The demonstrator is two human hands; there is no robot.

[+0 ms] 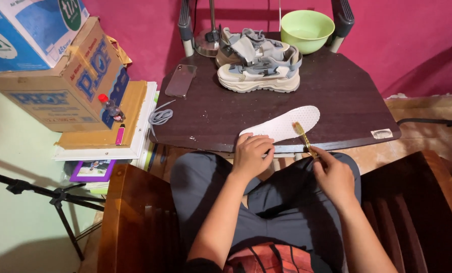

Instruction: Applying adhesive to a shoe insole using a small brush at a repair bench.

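Note:
A white shoe insole (286, 123) lies at the near edge of the dark table (337, 101). My left hand (252, 154) presses down on the insole's near end with curled fingers. My right hand (333, 174) grips a small yellowish brush (302, 134) whose head rests on the insole. Farther back stands a pair of grey and white sneakers (259, 63), one behind the other.
A green bowl (307, 29) sits at the table's back right, a phone (180, 80) at back left, grey shoelaces (160, 115) on the left edge. Cardboard boxes (69, 76) stack at left. Wooden chair arms (130, 217) flank my lap. A tripod leg (59, 199) stands lower left.

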